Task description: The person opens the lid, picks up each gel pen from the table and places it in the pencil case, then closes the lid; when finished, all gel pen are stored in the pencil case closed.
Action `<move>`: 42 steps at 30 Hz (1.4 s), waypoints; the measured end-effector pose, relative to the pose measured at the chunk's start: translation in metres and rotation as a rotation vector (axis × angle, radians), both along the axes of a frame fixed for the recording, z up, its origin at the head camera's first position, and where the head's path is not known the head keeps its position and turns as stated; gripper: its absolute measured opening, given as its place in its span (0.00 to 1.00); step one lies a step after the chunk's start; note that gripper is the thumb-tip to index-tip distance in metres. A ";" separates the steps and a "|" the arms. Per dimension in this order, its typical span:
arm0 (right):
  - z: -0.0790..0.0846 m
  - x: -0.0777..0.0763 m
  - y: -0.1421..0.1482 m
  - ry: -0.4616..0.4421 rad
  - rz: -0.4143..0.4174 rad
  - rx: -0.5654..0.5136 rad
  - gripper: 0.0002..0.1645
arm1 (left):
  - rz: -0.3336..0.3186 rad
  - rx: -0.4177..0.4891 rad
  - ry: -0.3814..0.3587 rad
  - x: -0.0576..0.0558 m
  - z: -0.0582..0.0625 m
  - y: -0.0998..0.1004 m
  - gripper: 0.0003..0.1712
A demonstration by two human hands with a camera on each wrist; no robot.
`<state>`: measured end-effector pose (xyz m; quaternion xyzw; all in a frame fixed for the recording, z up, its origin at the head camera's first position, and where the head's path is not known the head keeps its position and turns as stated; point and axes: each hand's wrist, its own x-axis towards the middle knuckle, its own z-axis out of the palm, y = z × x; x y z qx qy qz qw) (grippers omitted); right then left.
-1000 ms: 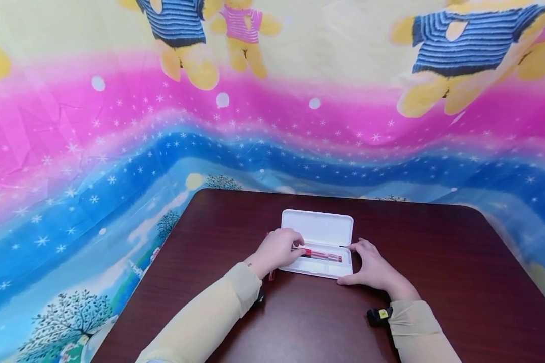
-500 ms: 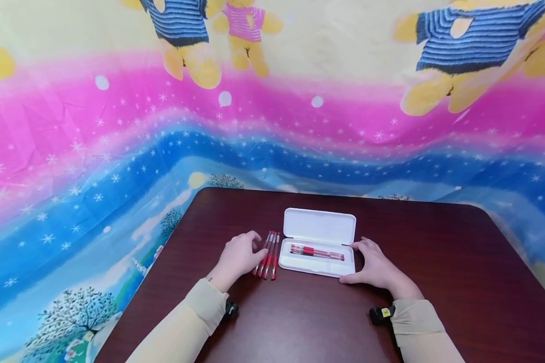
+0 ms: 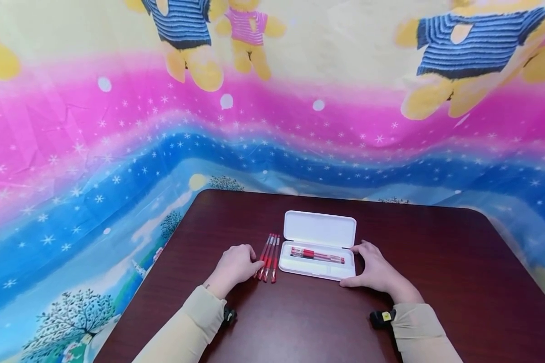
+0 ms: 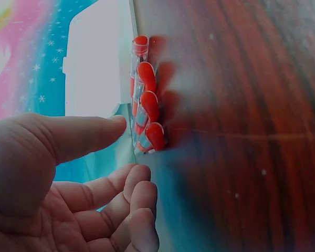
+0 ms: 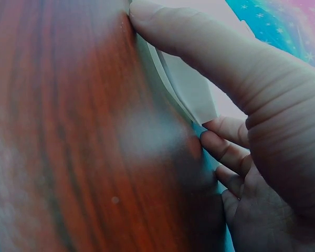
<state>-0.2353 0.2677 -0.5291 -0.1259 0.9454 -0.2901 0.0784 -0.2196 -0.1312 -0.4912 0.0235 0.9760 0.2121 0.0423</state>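
Observation:
A white pencil case (image 3: 295,267) lies on the table with its lid (image 3: 320,228) raised at the back. Red gel pens (image 3: 318,255) rest in its tray. To the left of the case, several more red gel pens (image 3: 268,259) lie side by side, caps toward the person. My left hand (image 3: 236,264) is at the left side of this row, thumb and fingers spread apart beside the outermost pen (image 4: 154,136). My right hand (image 3: 374,267) holds the case's right end, thumb (image 5: 163,23) at the front corner and fingers (image 5: 226,144) at the back corner.
The dark wooden table (image 3: 300,322) has rounded far corners. Behind it hangs a colourful printed cloth (image 3: 272,126) with bears and snowflakes. Black wrist cameras sit at the left cuff (image 3: 229,314) and the right cuff (image 3: 382,318).
My left hand has moved left from inside the case to the row of pens, then slightly lower beside it. The pens in the tray are uncovered now. The right hand keeps its place.

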 end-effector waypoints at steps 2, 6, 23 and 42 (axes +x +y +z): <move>0.000 0.000 0.000 0.002 -0.002 -0.002 0.69 | 0.007 -0.005 -0.007 0.000 -0.001 0.001 0.16; 0.000 0.000 0.000 0.004 -0.001 0.000 0.69 | 0.008 -0.029 -0.020 0.000 -0.003 0.002 0.16; -0.001 -0.001 0.000 0.005 -0.007 0.001 0.70 | 0.007 -0.052 0.007 0.000 -0.006 0.003 0.13; -0.002 -0.002 0.001 0.002 -0.010 -0.001 0.69 | 0.043 -0.063 0.099 -0.003 -0.002 0.000 0.24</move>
